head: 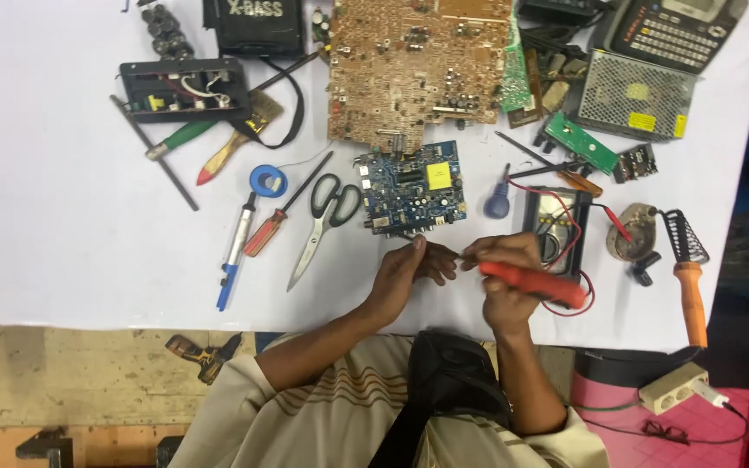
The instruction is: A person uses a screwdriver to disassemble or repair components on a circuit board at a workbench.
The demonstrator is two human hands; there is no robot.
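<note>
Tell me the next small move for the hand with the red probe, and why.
Probably bring the red probe in the right hand forward to the blue circuit board. The probe's tip sits at the left hand fingertips, just short of the board's near edge, with its red lead running to the multimeter.

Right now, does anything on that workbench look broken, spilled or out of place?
Nothing looks spilled. The black box at top left lies open with its wires showing. The large brown circuit board overlaps the blue circuit board. The right hand holds a red probe; the left hand rests just below the blue board.
</note>
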